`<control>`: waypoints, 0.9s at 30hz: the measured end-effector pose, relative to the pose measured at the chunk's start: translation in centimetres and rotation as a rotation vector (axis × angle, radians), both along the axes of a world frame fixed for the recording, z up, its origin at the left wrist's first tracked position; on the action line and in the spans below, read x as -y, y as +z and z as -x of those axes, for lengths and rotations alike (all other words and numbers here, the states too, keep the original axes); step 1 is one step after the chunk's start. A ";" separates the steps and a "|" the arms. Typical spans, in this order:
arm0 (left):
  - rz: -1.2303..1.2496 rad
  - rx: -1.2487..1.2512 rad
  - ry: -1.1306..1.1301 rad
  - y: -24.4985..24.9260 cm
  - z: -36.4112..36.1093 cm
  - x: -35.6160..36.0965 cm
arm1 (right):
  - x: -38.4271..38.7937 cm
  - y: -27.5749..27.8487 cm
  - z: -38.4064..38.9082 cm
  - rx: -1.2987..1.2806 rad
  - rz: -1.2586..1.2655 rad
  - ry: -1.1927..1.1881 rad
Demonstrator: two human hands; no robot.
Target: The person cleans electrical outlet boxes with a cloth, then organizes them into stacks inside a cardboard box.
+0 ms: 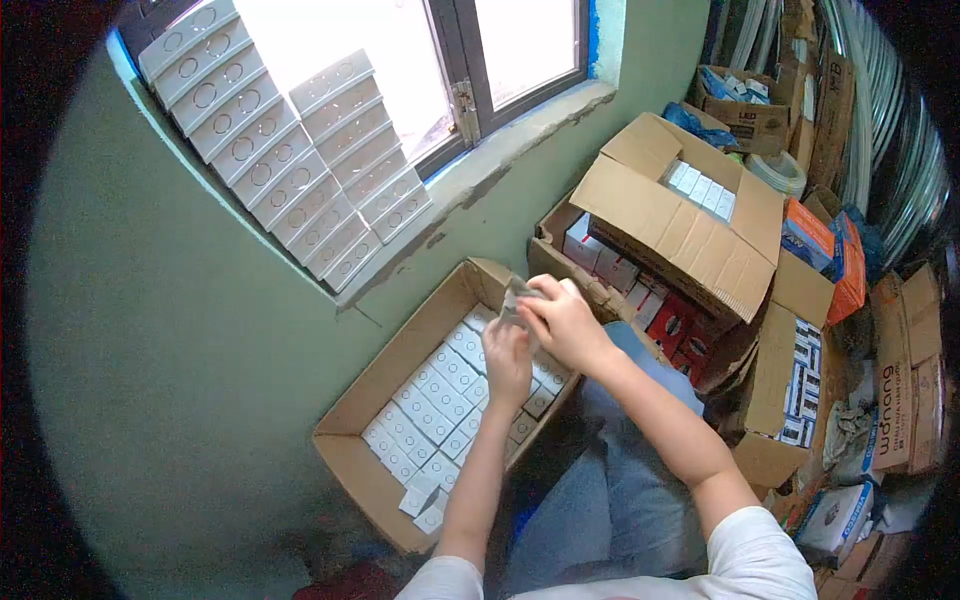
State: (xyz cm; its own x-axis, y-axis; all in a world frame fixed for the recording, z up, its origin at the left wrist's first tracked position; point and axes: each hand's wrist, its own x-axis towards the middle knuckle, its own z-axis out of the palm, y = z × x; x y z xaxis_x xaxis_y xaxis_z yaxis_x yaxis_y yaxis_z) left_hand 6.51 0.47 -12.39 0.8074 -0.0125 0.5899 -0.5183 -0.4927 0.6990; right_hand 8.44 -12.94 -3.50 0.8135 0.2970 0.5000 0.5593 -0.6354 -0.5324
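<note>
Both hands meet above the near side of an open cardboard box [375,420]. Between them is a small grey, crumpled, cloth-like piece [513,297], too blurred to name exactly. My right hand [565,322] pinches it from the right, fingers bent. From below and the left, my left hand [508,355] closes on its lower part, its fingers partly smeared by motion. Under the hands, rows of small white boxes [440,395] with circle marks fill the cardboard box. A few of these lie tilted at its near left corner.
White panels with round marks [262,150] stand stacked on the windowsill, leaning near the glass. To the right are an open carton [690,240] with white boxes inside, red boxes [672,325] beneath it, another carton [765,400], orange packages [845,265] and coiled tubing [880,110].
</note>
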 end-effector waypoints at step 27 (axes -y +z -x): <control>0.079 -0.111 0.000 -1.0 -0.3 0.0 | 0.8 -1.1 -1.0 -0.111 -0.041 0.007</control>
State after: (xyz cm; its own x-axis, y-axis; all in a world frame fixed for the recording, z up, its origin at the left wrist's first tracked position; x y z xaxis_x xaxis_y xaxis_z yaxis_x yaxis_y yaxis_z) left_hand 6.77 0.43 -13.42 0.8679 0.0300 0.4958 -0.4356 -0.4339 0.7887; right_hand 9.44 -13.74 -4.57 0.8626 0.2841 0.4187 0.4997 -0.6084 -0.6166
